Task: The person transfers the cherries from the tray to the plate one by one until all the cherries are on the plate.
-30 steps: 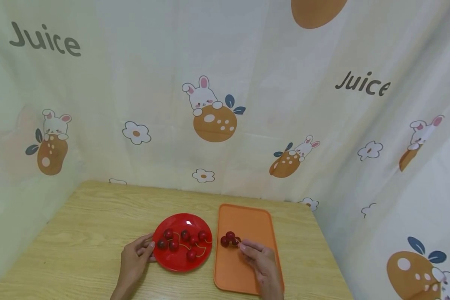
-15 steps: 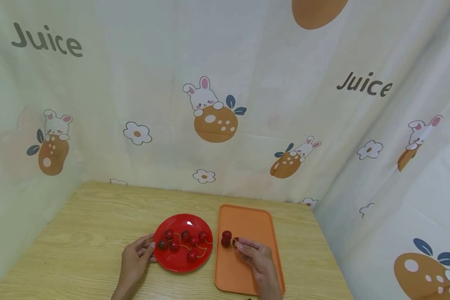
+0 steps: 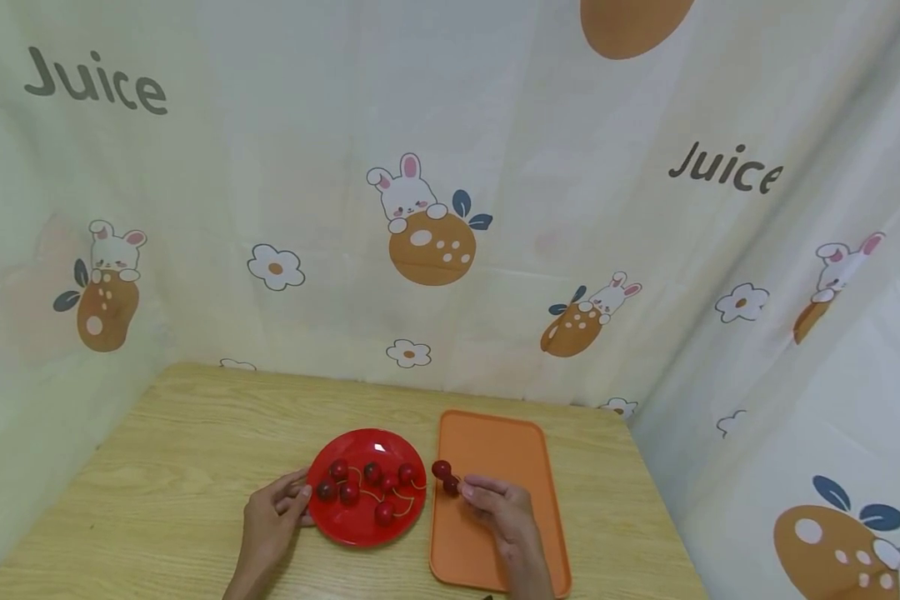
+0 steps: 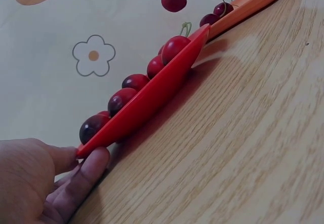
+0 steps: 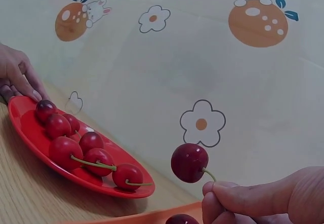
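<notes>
My right hand (image 3: 501, 508) pinches the thin green stem of a dark red cherry (image 5: 190, 162) between thumb and fingers. The cherry hangs raised over the left edge of the orange tray (image 3: 495, 437), near the plate. Below it, two cherries lie on the tray; one cherry (image 4: 209, 20) shows in the left wrist view, with the second cherry (image 4: 223, 8) just beyond. My left hand (image 3: 272, 512) grips the left rim of a round red plate (image 3: 345, 527), thumb at the rim and fingers beneath. Several stemmed cherries (image 5: 66, 152) rest on that plate.
Plate and tray sit side by side on a light wooden table (image 3: 195, 450), a narrow gap between them. A pale curtain (image 3: 307, 167) printed with rabbits, oranges and flowers hangs behind the table and along its sides.
My right hand has lifted a cherry by its stem off the tray and moved it left toward the plate. My left hand stays at the plate's rim.
</notes>
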A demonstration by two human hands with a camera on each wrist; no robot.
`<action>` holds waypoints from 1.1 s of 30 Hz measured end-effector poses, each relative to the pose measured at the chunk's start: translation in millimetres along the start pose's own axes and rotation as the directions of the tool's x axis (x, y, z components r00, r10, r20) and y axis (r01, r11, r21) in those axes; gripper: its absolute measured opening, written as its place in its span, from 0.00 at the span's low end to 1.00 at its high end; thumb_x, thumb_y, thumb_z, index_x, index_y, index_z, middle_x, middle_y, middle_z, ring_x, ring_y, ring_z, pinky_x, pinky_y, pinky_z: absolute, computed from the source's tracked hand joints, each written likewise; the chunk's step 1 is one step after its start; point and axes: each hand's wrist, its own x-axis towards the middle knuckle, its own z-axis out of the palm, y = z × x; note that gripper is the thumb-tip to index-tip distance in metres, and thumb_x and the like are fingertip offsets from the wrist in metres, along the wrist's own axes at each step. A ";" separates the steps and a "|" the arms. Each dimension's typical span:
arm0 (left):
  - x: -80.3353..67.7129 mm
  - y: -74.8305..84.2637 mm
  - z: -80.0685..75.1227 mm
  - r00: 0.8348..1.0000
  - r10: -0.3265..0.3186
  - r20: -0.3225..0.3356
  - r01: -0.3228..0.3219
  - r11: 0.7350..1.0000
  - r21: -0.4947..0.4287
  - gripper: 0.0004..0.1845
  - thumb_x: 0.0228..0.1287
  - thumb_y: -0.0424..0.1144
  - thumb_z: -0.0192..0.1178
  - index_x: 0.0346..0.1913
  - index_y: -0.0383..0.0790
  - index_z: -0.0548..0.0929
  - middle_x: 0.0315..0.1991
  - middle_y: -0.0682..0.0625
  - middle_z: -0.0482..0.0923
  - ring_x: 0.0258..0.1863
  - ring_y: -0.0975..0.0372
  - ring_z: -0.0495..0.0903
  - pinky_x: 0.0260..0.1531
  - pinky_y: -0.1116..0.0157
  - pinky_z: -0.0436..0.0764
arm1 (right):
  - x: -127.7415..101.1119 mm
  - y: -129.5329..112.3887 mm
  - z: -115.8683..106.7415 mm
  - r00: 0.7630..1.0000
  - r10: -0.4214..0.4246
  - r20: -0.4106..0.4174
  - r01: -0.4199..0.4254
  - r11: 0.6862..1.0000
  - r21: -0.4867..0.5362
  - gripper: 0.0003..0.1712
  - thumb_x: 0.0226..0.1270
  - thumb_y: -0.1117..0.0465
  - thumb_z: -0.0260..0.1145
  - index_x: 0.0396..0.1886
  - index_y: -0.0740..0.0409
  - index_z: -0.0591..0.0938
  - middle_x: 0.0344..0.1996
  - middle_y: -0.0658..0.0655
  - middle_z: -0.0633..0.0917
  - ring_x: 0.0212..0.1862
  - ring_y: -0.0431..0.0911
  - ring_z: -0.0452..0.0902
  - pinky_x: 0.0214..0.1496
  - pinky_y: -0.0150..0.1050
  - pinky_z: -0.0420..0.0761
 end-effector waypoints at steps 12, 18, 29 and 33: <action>0.7 -0.1 1.9 1.000 0.007 -0.003 -0.007 1.000 -0.005 0.20 0.77 0.23 0.62 0.68 0.25 0.82 0.48 0.29 0.89 0.27 0.65 0.90 0.31 0.64 0.97 | 1.7 -0.3 6.4 1.000 -0.018 -0.001 0.018 0.999 -0.041 0.20 0.71 0.70 0.75 0.59 0.78 0.85 0.38 0.53 0.96 0.37 0.38 0.90 0.42 0.30 0.92; -1.0 -1.3 0.8 1.000 -0.012 0.000 0.012 1.000 -0.001 0.21 0.77 0.23 0.62 0.69 0.26 0.82 0.50 0.29 0.89 0.28 0.65 0.90 0.32 0.65 0.97 | 2.0 0.5 10.1 0.999 -0.036 0.003 0.036 0.999 -0.033 0.19 0.71 0.71 0.74 0.58 0.79 0.86 0.37 0.54 0.96 0.37 0.38 0.91 0.41 0.30 0.92; -1.6 -1.4 0.9 1.000 0.022 0.001 -0.022 1.000 -0.019 0.20 0.77 0.22 0.62 0.68 0.24 0.82 0.47 0.29 0.89 0.26 0.65 0.90 0.31 0.65 0.97 | 4.1 -2.1 15.3 0.999 -0.030 0.028 0.032 0.998 -0.059 0.22 0.70 0.69 0.76 0.59 0.78 0.85 0.38 0.54 0.96 0.39 0.40 0.93 0.43 0.30 0.92; -2.4 -1.8 0.3 1.000 0.029 0.000 -0.029 0.999 -0.018 0.20 0.76 0.22 0.62 0.67 0.23 0.82 0.47 0.29 0.89 0.26 0.65 0.90 0.30 0.65 0.97 | 4.6 -1.9 17.6 0.999 -0.042 0.033 0.044 0.997 -0.058 0.20 0.71 0.70 0.76 0.58 0.78 0.86 0.39 0.56 0.96 0.39 0.40 0.93 0.42 0.30 0.92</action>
